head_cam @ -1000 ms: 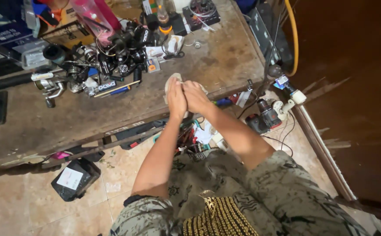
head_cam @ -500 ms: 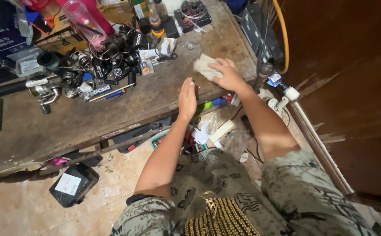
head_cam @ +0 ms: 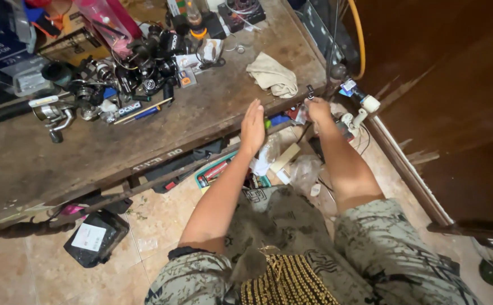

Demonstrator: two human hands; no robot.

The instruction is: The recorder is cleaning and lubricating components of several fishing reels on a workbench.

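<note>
My left hand [head_cam: 253, 125] is held flat and upright at the front edge of the worn wooden table [head_cam: 144, 141], fingers straight, holding nothing. My right hand [head_cam: 318, 109] hovers at the table's right front corner with its fingers curled, and nothing shows in them. A crumpled beige cloth [head_cam: 272, 74] lies loose on the tabletop just beyond both hands, touching neither. My knees in patterned shorts fill the lower part of the view.
A heap of fishing reels and small parts [head_cam: 122, 73] covers the table's far left. A power strip with plugs [head_cam: 356, 110] sits by the right wall. A tray of tools [head_cam: 224, 169], plastic bags and a black pouch [head_cam: 95, 237] lie on the tiled floor.
Both hands were pressed together on the cloth at the table edge. The right hand carried it rightward, let it go on the table, and drew back to the corner.
</note>
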